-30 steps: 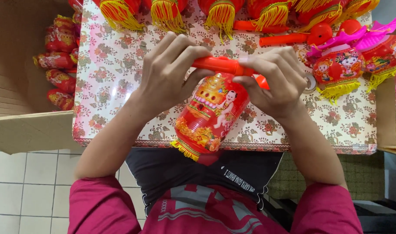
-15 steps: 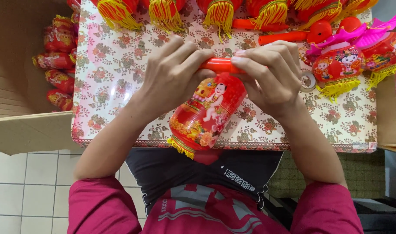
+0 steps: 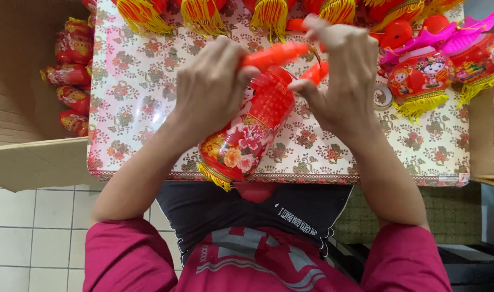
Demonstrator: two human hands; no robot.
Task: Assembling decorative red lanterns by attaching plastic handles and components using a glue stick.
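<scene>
A red paper lantern [image 3: 246,132] with flower prints and a yellow fringe lies tilted over the near edge of the table. My left hand [image 3: 210,85] grips the orange plastic stick [image 3: 274,54] at the lantern's top. My right hand [image 3: 341,70] pinches the stick's far end near a small orange hook [image 3: 317,71]. Both hands are raised over the flower-patterned table cover [image 3: 144,108].
Finished lanterns with pink tops [image 3: 428,70] lie at the right. Yellow tassels [image 3: 203,13] line the far edge. An open cardboard box [image 3: 20,103] at the left holds folded red lanterns [image 3: 68,75]. A tape roll [image 3: 383,97] sits by my right wrist.
The lantern has turned about its length, the flower side now facing up. Both hands have risen and shifted slightly away from me, with the right hand moving further along the stick.
</scene>
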